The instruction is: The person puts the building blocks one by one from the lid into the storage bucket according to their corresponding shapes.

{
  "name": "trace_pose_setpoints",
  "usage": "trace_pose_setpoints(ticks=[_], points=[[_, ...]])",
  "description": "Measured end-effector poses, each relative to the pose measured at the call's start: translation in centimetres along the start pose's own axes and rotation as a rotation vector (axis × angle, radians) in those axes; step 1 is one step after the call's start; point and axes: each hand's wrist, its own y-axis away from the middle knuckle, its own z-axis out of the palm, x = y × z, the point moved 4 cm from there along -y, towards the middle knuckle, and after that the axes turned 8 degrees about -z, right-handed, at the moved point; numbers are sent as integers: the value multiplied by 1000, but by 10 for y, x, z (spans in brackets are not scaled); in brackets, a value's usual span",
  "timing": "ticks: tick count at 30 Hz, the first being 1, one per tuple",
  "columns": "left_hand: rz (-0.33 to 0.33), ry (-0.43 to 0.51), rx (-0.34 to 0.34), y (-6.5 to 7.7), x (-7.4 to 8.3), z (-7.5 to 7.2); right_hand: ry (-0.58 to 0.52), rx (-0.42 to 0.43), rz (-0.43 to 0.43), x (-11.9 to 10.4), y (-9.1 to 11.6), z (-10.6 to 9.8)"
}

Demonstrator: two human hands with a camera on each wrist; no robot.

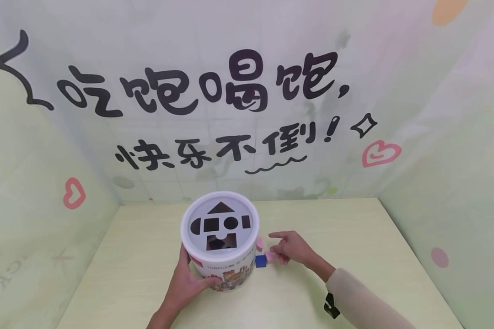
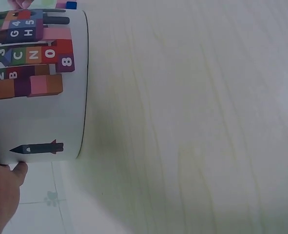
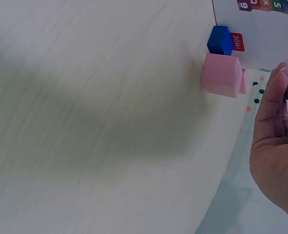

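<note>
Left hand [image 1: 187,284] grips white tub [image 1: 223,257] at its 1 o'clock. Right hand [image 1: 291,248] loose, index extended; pink blocks [image 3: 220,75], blue block [image 1: 261,261] just beside, 8–9 o'clock. Pale bench [image 1: 333,228]; lettered wall [image 1: 214,27] at 12.

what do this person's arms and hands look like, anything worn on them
Both hands are bare, with no gloves visible. Above the right hand, a plain, pale cream or beige sleeve covers the forearm, with a black strap-like piece just below its cuff. No sleeve shows above the left hand within the head view.
</note>
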Motion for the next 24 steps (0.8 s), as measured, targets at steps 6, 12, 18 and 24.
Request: trace_pose_setpoints(ticks=[6,12,18,24], points=[[-17,-9,15,7,26,-3,23,-64,3,11,6,10],[-19,-14,16,9,40,-6,66,-80,6,18,7,14],[-40,-8,18,9,38,-5,77,-66,16,29,9,19],[-23,17,10,9,39,-6,72,-53,0,31,10,21]])
